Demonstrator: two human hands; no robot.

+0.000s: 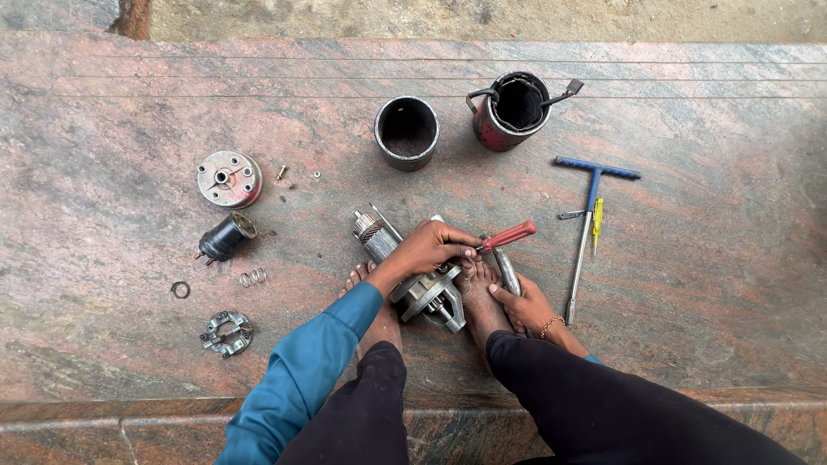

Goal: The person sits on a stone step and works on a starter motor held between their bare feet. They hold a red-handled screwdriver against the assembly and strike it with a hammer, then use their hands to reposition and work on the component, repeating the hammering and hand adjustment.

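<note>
While left hand (428,247) fingers grip red-handled screwdriver (508,236), right hand (527,303) clasps metal rod (506,269); cylinder housing (407,131) empty.

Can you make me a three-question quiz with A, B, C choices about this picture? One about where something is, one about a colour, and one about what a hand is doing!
1. Where does the blue T-handled wrench lie?
A. Right of the hands, on the stone slab
B. Inside the red can
C. Beside the round metal plate on the left

2. What colour is the handle of the screwdriver?
A. Green
B. Red
C. White

3. What is the left hand doing?
A. Lying flat and empty on the slab
B. Holding the blue wrench
C. Gripping the screwdriver over the metal motor part

Answers:
1. A, the wrench lies on the bare stone slab to the right, next to a small yellow tool.
2. B, the handle sticking out past the fingers is red.
3. C, the fingers are curled around the screwdriver above the motor part held between the feet; the right hand steadies a metal rod.
</note>
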